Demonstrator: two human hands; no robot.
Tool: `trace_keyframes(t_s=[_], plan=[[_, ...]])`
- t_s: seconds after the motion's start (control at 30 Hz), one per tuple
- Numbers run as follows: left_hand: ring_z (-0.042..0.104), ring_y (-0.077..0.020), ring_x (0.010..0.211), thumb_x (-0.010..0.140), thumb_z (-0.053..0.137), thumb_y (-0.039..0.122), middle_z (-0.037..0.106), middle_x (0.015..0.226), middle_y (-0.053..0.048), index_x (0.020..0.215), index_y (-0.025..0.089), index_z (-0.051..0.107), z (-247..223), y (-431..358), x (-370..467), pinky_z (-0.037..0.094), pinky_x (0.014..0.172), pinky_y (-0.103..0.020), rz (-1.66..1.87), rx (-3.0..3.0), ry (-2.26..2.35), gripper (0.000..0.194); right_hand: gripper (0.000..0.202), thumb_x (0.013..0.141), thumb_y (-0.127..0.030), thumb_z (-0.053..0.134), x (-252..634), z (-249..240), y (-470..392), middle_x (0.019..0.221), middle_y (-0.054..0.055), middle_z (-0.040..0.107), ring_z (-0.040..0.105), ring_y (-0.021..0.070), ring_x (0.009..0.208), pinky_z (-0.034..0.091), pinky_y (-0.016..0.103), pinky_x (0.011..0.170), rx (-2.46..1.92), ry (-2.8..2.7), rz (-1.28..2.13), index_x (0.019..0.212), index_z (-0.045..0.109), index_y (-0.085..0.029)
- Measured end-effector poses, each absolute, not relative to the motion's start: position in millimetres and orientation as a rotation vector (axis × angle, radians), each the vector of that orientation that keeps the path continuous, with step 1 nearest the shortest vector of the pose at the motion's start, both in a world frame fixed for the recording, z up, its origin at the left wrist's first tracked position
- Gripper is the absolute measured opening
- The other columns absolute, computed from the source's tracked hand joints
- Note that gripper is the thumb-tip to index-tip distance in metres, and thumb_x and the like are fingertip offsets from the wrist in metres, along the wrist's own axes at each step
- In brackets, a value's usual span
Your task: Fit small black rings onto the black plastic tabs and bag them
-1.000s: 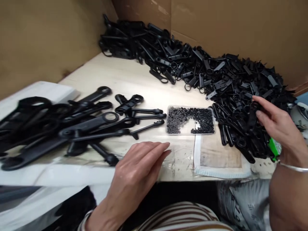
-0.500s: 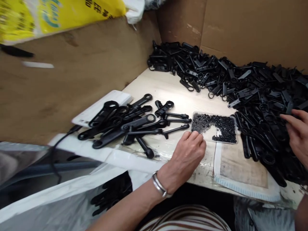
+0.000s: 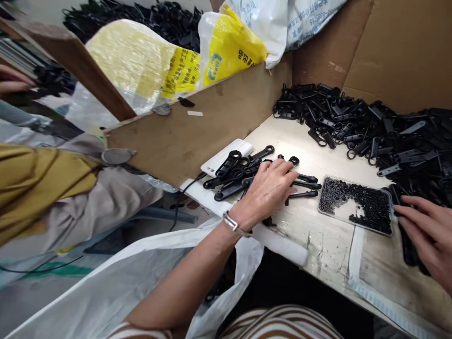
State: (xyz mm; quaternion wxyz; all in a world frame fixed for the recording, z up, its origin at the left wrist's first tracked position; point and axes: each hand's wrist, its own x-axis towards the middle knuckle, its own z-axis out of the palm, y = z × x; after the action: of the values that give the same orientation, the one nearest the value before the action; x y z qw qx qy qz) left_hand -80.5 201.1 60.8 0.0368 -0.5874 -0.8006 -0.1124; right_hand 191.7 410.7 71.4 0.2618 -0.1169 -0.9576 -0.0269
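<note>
My left hand (image 3: 270, 188) is over a loose group of black plastic handles (image 3: 229, 188) with ring-shaped ends, left of the middle of the table. Its fingers are bent down among them; the palm side and whatever they grip are hidden. A clear shallow tray (image 3: 339, 220) lies to its right, holding tiny metallic and black pieces. Beyond the tray's right edge is my right hand (image 3: 429, 230), fingers stretched out, fingertips at the black handles (image 3: 407, 247) there. Its thumb is out of sight.
A large heap of black parts (image 3: 353, 120) runs along the cardboard wall (image 3: 399, 56). A white flat box (image 3: 217, 162) with a cable (image 3: 178, 205) lies at left. Below the table edge hangs a white bag (image 3: 137, 263). Another person's sleeve (image 3: 45, 183) shows at far left.
My left hand has gone from the tray's left corner to the handles on the left. My right hand has come down closer to the tray. The view has swung left.
</note>
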Motion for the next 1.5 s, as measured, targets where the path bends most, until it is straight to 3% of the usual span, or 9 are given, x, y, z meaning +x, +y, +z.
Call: trace_keyframes(t_s=[0.13,0.2,0.47,0.7,0.97,1.17,1.3,1.4,1.5], plan=[[0.025,-0.0373,0.142,0.072,0.079,0.044,0.039,0.149,-0.019,0.137,0.016,0.039,56,219,-94,0.016,0.111,-0.061,-0.14,-2.115,-2.486,0.082,0.021,0.098,-0.023,0.049,154,72,381,0.118,0.009,0.062,0.058,0.0225,0.104,0.051,0.037,0.088,-0.135,-2.717,0.06,0.113,0.063,-0.017],[0.024,-0.0368,0.142,0.069,0.082,0.041,0.038,0.149,-0.021,0.143,0.015,0.029,50,226,-96,0.007,0.111,-0.065,-0.077,-2.209,-2.55,0.095,0.022,0.098,-0.022,0.047,143,66,376,0.119,0.009,0.062,0.057,0.0222,0.104,0.051,0.036,0.087,-0.098,-2.765,0.108,0.113,0.063,-0.018],[0.053,-0.0281,0.118,0.081,0.056,0.016,0.058,0.126,-0.014,0.127,0.018,0.046,36,221,-105,0.022,0.109,-0.057,-0.286,-2.213,-2.565,0.047,0.024,0.098,-0.025,0.046,148,45,363,0.121,0.011,0.059,0.051,0.0259,0.105,0.048,0.04,0.085,-0.127,-2.91,-0.001,0.118,0.058,-0.017],[0.061,-0.0216,0.101,0.075,0.058,0.009,0.067,0.108,-0.009,0.122,0.016,0.056,40,205,-102,0.035,0.102,-0.041,-0.629,-2.326,-2.407,0.047,0.023,0.095,-0.007,0.043,158,23,370,0.101,0.007,0.059,0.05,0.0205,0.093,0.046,0.032,0.08,-0.224,-2.948,0.063,0.109,0.059,-0.016],[0.061,-0.0198,0.096,0.074,0.051,-0.004,0.071,0.101,-0.007,0.11,0.015,0.065,47,199,-66,0.042,0.089,-0.03,-0.752,-2.681,-2.194,0.043,0.023,0.098,-0.019,0.042,127,10,390,0.096,0.004,0.062,0.052,0.0211,0.09,0.045,0.03,0.066,-0.19,-2.922,-0.042,0.106,0.063,-0.02],[0.061,-0.0213,0.106,0.085,0.047,0.001,0.067,0.117,-0.009,0.128,0.016,0.054,49,194,-51,0.039,0.096,-0.036,-0.522,-2.729,-2.19,0.046,0.038,0.102,-0.037,0.033,114,27,387,0.103,0.009,0.064,0.055,0.0251,0.095,0.049,0.036,0.072,-0.177,-2.892,-0.072,0.109,0.064,-0.016],[0.041,-0.0174,0.136,0.088,0.055,0.01,0.046,0.147,-0.004,0.137,0.027,0.045,70,173,-77,0.034,0.111,-0.035,-0.529,-2.83,-2.224,0.052,0.034,0.102,-0.037,0.037,115,40,371,0.11,0.01,0.063,0.056,0.0231,0.1,0.049,0.036,0.083,-0.028,-2.811,0.19,0.117,0.06,-0.017],[0.05,-0.0169,0.129,0.092,0.052,0.017,0.054,0.14,-0.005,0.13,0.022,0.053,82,165,-117,0.04,0.107,-0.03,-0.686,-2.494,-2.431,0.038,0.023,0.1,-0.028,0.043,111,44,364,0.11,0.008,0.063,0.057,0.021,0.101,0.05,0.035,0.085,0.111,-2.83,0.348,0.116,0.059,-0.021],[0.057,-0.0233,0.116,0.092,0.048,0.018,0.063,0.124,-0.011,0.123,0.018,0.056,82,176,-159,0.044,0.099,-0.035,-0.45,-1.828,-2.684,0.032,0.026,0.097,-0.017,0.046,95,43,366,0.117,0.008,0.062,0.055,0.0224,0.105,0.05,0.037,0.087,0.115,-2.869,0.232,0.121,0.057,-0.021]])
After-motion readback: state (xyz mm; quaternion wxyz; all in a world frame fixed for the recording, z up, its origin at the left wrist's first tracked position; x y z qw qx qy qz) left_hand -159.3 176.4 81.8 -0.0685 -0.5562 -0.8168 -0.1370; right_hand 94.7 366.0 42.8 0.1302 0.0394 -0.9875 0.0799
